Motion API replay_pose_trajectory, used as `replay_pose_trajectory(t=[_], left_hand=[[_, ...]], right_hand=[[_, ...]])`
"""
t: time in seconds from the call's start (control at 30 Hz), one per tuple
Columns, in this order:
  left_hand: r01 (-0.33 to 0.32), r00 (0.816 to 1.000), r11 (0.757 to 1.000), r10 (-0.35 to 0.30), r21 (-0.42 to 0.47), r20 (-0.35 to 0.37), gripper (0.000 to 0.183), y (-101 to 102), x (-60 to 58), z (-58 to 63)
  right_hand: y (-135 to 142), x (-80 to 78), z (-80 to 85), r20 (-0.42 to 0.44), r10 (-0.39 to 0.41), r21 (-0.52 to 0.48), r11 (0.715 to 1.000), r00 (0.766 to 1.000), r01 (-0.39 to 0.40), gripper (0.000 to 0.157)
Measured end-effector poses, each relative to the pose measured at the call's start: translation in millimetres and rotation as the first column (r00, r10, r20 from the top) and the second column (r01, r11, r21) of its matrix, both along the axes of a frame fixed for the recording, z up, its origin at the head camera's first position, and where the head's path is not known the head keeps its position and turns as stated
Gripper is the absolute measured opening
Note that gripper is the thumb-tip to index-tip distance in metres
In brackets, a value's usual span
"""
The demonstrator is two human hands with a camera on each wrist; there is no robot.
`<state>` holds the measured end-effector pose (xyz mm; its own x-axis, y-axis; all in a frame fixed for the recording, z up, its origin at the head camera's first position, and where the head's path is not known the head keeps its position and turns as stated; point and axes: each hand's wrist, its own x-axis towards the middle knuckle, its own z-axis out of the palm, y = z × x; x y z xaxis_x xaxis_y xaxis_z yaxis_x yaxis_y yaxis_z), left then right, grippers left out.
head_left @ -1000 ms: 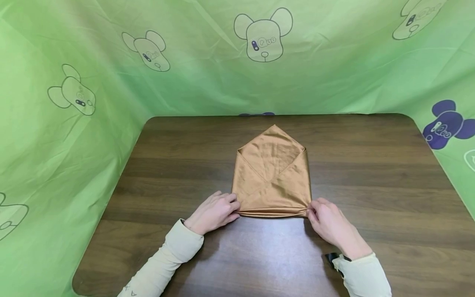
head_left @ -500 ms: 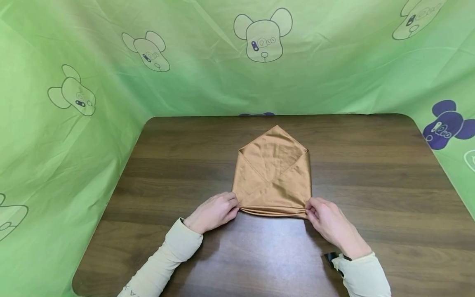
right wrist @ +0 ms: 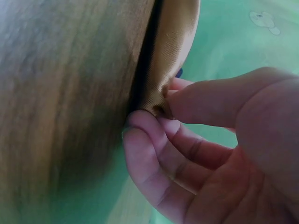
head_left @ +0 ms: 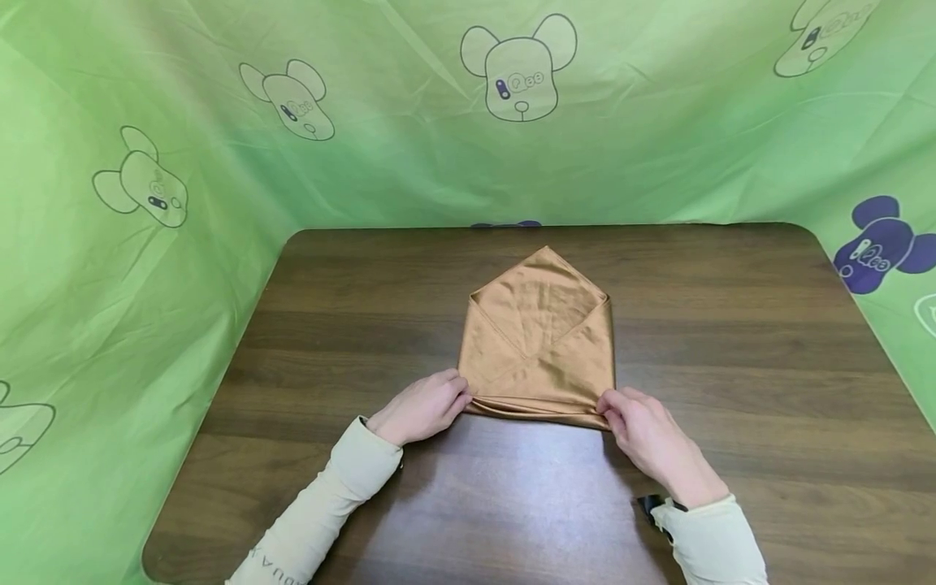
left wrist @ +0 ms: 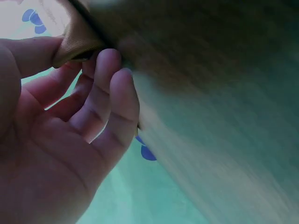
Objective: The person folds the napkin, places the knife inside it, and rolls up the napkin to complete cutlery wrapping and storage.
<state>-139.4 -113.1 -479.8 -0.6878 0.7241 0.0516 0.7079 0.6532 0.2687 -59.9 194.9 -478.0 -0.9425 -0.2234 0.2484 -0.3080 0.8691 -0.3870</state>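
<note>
A shiny copper-brown satin cloth [head_left: 537, 341] lies folded like an opened envelope, its pointed flap toward the far side of the table. Its near edge is gathered in a narrow rolled band. My left hand [head_left: 422, 408] pinches the left end of that band; in the left wrist view, thumb and fingers hold a fold of the cloth [left wrist: 77, 35]. At the opposite end my right hand [head_left: 653, 439] pinches the near right corner, and the right wrist view has the cloth [right wrist: 170, 51] between thumb and fingers.
The brown wood-grain table [head_left: 344, 325] has rounded corners. A green curtain [head_left: 380, 138] printed with bear heads hangs behind it and along both sides. A black strap [head_left: 649, 510] shows at the right sleeve's cuff.
The left hand has moved slightly away from the body, lifting or rolling the left end of the near edge farther up. The cloth has shifted a little to the right; the right hand is nearly still.
</note>
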Motion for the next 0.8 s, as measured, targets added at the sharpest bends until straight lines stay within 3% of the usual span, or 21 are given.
replay_pose_trajectory(t=[0.3, 0.63, 0.8], left_hand=[[0.005, 0.999, 0.999, -0.007, 0.054, 0.043, 0.013, 3.6, -6.0, 0.7], [0.004, 0.998, 0.997, -0.008, 0.079, 0.055, 0.011, 3.7, -7.3, -1.8], [-0.005, 0.998, 0.996, -0.001, 0.091, 0.064, 0.01, 4.0, -7.7, -2.3]], right_hand=[[-1.5, -1.5, -4.5, -0.118, 0.039, 0.007, 0.999, 0.992, -0.038, 0.018], [-2.6, 6.1, 4.7, -0.017, 0.047, 0.037, 0.998, 0.999, -0.046, 0.015], [-1.6, 5.8, 1.3, -0.044, 0.046, 0.09, 0.995, 0.998, -0.042, 0.02]])
